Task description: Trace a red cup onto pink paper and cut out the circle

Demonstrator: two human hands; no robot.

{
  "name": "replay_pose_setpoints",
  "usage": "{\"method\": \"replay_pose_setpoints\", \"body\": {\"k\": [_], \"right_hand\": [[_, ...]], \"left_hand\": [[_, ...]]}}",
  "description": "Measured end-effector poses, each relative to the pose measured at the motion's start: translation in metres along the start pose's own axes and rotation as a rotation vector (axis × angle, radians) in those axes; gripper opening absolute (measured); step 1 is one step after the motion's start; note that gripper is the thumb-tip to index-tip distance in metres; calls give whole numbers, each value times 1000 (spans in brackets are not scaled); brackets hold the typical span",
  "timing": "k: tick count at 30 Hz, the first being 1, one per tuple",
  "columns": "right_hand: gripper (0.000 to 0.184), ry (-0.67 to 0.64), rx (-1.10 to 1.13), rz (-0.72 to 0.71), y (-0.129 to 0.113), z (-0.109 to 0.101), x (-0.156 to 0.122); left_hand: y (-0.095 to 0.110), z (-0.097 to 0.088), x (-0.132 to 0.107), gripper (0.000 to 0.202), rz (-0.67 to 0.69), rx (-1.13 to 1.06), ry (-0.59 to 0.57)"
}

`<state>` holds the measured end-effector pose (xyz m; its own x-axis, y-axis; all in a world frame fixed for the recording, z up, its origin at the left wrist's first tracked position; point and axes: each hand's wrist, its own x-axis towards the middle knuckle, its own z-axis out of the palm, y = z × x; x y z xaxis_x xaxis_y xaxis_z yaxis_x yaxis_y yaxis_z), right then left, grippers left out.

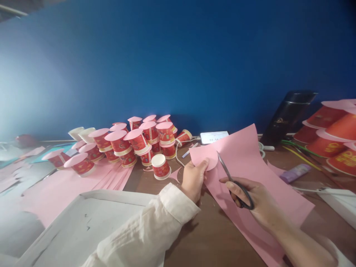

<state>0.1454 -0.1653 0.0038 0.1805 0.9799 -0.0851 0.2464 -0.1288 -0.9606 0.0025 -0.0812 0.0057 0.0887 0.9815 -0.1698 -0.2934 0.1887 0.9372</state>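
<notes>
Pinched in my left hand [194, 180] is the corner of a large sheet of pink paper [258, 185], where a rounded, partly cut shape shows. My right hand [250, 196] is closed around the dark handles of a pair of scissors [226, 170]. The blades point up and away, with their tip at the curved edge of the shape. The sheet runs from my left hand, under my right hand, toward the front right of the table. To the left of my left hand stands an upside-down red paper cup [161, 168] with a pale base.
Red cups topped with pink discs [119, 142] are stacked at centre left, beside pink paper sheets [61, 193]. A phone [214, 137] showing digits leans at the back wall. A black bottle [283, 118], purple packet [296, 173] and more red cups [325, 146] are on the right.
</notes>
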Motion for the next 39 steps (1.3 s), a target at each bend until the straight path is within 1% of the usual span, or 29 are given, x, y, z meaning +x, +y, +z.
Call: {"method": "replay_pose_setpoints", "body": {"k": [6,13,18,23,27,33,39], "right_hand": [[62,0,37,9,3,0,-1],[65,-45,42,21,8,-2,1],[70,-13,56,40,5,-3,4],[69,21,31,23,2,-3,4],[70,31,33,13,1,-4,3],[67,42,29,1,1,-5,3],[68,37,40,19,0,-3,4]], "left_hand": [[-1,3,-1,42,-96,-76,-9],[-1,1,-5,34,4,-9,-51],[-7,0,-4,37,-2,15,-108],[-13,-1,-2,40,33,75,-139],[-12,-1,-3,38,36,91,-139],[-10,0,-5,37,35,128,-136],[-7,1,-8,36,36,96,-160]]}}
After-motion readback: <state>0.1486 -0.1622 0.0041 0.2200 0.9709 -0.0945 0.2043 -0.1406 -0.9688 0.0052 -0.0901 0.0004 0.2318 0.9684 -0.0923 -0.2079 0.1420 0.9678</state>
